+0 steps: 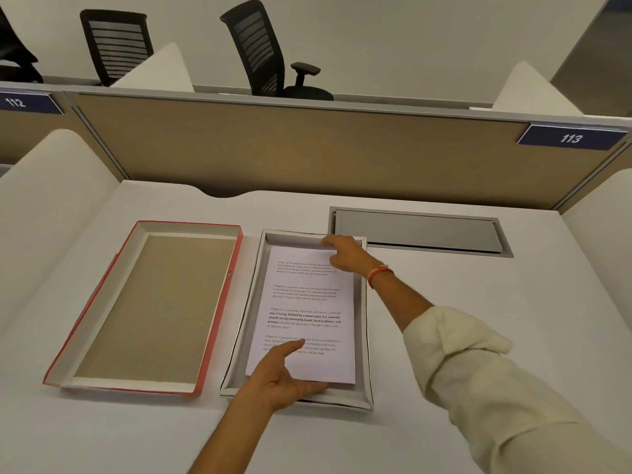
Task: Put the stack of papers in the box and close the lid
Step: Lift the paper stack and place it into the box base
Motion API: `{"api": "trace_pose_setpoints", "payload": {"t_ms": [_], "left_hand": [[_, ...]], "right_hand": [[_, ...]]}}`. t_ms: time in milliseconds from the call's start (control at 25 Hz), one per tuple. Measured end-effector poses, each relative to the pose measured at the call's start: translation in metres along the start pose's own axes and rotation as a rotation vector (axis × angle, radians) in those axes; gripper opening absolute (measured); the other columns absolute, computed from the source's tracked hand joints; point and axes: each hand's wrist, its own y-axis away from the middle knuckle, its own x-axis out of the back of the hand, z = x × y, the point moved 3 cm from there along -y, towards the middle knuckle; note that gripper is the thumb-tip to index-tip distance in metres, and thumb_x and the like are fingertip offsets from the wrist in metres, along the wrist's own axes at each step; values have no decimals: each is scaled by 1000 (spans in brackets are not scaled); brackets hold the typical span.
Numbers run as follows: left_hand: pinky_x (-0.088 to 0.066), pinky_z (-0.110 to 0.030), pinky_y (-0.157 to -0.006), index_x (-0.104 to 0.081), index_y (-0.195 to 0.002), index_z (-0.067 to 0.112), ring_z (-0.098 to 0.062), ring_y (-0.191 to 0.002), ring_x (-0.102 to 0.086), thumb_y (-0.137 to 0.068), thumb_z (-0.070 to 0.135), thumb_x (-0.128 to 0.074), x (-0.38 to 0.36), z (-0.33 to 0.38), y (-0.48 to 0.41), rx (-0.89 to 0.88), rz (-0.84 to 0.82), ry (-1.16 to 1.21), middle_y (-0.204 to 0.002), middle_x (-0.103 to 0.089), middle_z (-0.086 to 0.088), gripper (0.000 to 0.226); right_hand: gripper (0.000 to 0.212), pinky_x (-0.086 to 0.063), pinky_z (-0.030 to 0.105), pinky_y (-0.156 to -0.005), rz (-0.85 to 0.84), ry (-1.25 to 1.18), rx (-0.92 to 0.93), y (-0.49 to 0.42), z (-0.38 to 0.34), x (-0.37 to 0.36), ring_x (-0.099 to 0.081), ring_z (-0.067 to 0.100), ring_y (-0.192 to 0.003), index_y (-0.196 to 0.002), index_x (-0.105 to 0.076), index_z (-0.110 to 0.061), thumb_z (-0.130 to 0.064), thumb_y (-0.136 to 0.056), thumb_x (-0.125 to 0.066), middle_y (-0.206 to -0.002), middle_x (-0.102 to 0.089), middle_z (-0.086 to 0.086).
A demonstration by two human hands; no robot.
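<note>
The stack of papers (307, 302), white with printed text, lies inside the open white box (363, 336) at the desk's middle. My left hand (284, 378) grips the near edge of the stack, thumb on top and fingers underneath. At the far right corner of the stack, my right hand (345, 253) holds the sheets with its fingers curled. The lid (150, 306), red outside with a brown inner face, lies upside down to the left of the box, apart from it.
A grey cable hatch (420, 230) is set into the white desk (444, 285) behind the box on the right. White side dividers and a tan back partition (307, 152) enclose the desk. Black office chairs stand beyond the partition.
</note>
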Motion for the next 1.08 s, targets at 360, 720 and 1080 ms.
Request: {"api": "trace_pose_setpoints", "payload": {"t_ms": [360,720,1080], "left_hand": [[-46,-75,-85,-56,-111,17,-58,-108,-58,-75,2,-76,2,-1,-13,87,61,38,-122,-60,-27,44],[-49,-72,-84,-55,-110,17,-60,-103,-60,-70,1,-79,3,0,-16,126,68,62,-120,-59,-30,49],[-51,-72,-80,-54,-110,17,-61,-104,-59,-70,-2,-79,0,3,-14,133,93,22,-122,-56,-28,51]], "right_hand": [[32,-44,35,-99,-138,69,-20,-35,10,-5,-56,34,-116,-123,-60,-3,-10,-100,-39,-127,-60,17],[34,-45,38,-105,-130,-85,2,-41,11,-7,-56,34,-119,-121,-66,-3,-9,-100,-39,-131,-61,16],[36,-46,39,-104,-155,-29,21,-39,7,-10,-56,32,-119,-125,-63,-6,-10,-101,-37,-134,-60,13]]}}
